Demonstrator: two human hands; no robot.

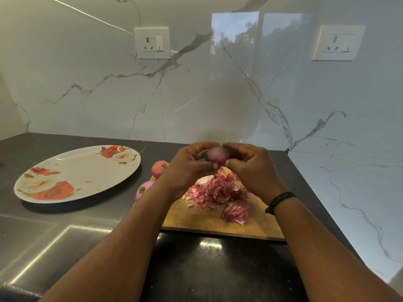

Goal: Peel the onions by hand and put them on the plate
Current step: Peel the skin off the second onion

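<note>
A small purple onion (217, 155) is held up above the wooden cutting board (209, 221), between both hands. My left hand (189, 166) grips it from the left and my right hand (250, 164) from the right, fingers curled round it. Two more onions lie at the board's left edge: one pinkish (158, 168), one paler purple (142, 189), partly hidden by my left forearm. A pile of onion skins (220, 192) lies on the board under my hands. The white plate with red roses (72, 175) sits to the left, holding only a tiny skin scrap.
The dark counter (196, 269) meets a marble wall at the back and on the right. Two wall sockets (152, 42) (338, 42) sit high on the back wall. A shiny steel surface (54, 240) lies at the lower left.
</note>
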